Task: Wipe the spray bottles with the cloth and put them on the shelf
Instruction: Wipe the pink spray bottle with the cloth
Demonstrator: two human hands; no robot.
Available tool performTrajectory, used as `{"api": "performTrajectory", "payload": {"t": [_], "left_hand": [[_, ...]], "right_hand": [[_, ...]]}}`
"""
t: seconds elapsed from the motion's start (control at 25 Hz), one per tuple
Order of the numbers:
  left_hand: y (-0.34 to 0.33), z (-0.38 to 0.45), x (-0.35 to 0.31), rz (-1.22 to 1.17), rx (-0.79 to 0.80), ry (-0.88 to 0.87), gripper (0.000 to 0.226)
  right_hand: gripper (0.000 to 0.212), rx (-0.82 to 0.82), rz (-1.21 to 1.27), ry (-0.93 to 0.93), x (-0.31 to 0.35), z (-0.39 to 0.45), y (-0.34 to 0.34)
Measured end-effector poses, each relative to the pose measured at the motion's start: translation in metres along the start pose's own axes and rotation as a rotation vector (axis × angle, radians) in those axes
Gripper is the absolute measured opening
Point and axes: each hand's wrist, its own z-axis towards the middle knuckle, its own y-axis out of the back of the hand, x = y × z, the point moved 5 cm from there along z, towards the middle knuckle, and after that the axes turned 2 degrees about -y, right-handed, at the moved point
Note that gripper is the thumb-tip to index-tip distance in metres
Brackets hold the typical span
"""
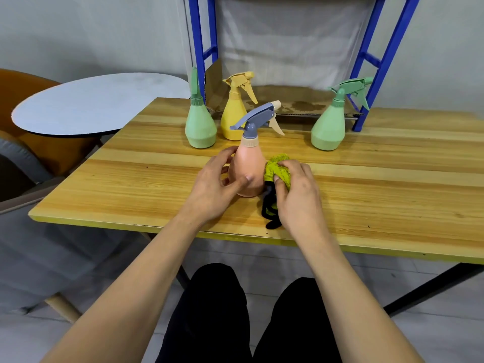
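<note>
Hands meet at the near middle of the tabletop point(146, 179): our left hand point(213, 187) grips the upright pink spray bottle point(250, 169), fingers curled round it, while our right hand point(298, 195) bunches the green cloth point(279, 170) against its right side. Farther back stand two green bottles point(200, 127) point(327, 129) and a yellow bottle point(234, 113), before the blue shelf point(201, 48).

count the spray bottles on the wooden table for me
4. The pink bottle is held in the left hand near the front. One green bottle and the yellow bottle stand behind it, and another green bottle stands at back right. None seems hidden.
</note>
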Motion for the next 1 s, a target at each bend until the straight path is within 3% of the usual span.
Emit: {"api": "performTrajectory", "payload": {"t": [0.12, 0.24, 0.44, 0.76, 1.0], "left_hand": [[0.001, -0.001, -0.002, -0.007, -0.042, -0.001, 0.071], [-0.001, -0.002, 0.000, -0.019, -0.053, 0.015, 0.074], [-0.006, 0.000, 0.005, -0.041, 0.037, -0.013, 0.084], [-0.040, 0.047, 0.000, 0.050, 0.041, 0.041, 0.086], [-0.078, 0.097, -0.012, 0.118, 0.053, 0.026, 0.084]], "right_hand": [[0.038, -0.036, -0.209, 0.034, 0.003, 0.000, 0.017], [0.043, 0.063, -0.515, -0.006, -0.010, -0.001, 0.016], [0.047, 0.265, -0.300, 0.052, -0.032, 0.008, 0.011], [0.042, 0.093, -0.273, -0.043, -0.069, 0.032, 0.023], [0.042, 0.086, -0.236, -0.033, -0.079, 0.042, 0.023]]}}
